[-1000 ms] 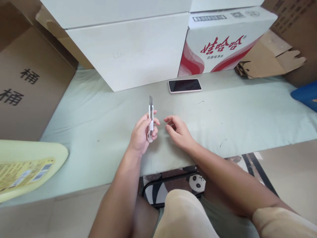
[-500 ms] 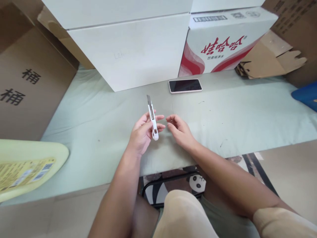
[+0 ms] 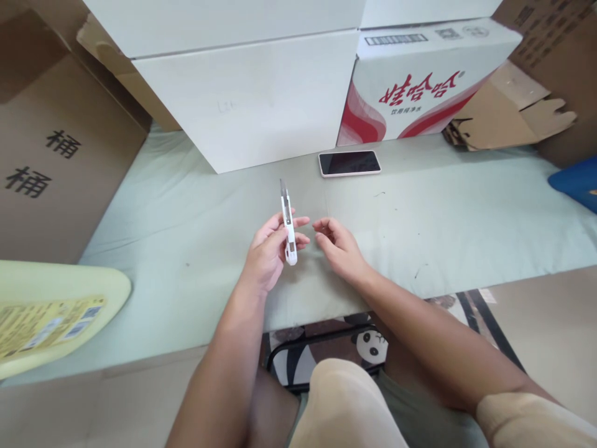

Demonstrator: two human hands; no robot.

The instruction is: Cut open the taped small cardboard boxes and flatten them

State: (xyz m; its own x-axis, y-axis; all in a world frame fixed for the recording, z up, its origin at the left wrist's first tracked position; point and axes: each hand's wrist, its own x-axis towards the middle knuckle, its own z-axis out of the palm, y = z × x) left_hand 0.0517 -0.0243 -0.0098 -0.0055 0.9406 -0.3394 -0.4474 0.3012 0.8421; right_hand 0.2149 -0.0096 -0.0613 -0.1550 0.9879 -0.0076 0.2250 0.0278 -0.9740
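A white utility knife [image 3: 288, 230] is held upright between the thumb and fingers of my left hand [image 3: 270, 249]. Its metal blade is extended and points away from me, toward the white box. Just right of it, my right hand [image 3: 340, 249] hovers over the cloth with its fingers loosely curved, thumb and fingertips a little apart and nothing between them. The two hands' fingertips come close without touching. Beyond them, a phone [image 3: 349, 163] with a dark screen and a pale case lies flat on the pale green cloth [image 3: 224, 230].
White cartons [image 3: 252, 112] stand along the back, beside a red-and-white water carton [image 3: 415, 93]. A large brown box [image 3: 60, 186] is at left, with a yellow-green bottle [image 3: 60, 280] in front of it. Torn cardboard [image 3: 508, 118] and a blue object [image 3: 578, 180] are at right.
The knife has turned slightly in my left hand, so its blade now shows narrower and nearly edge-on. My right hand stays in about the same place.
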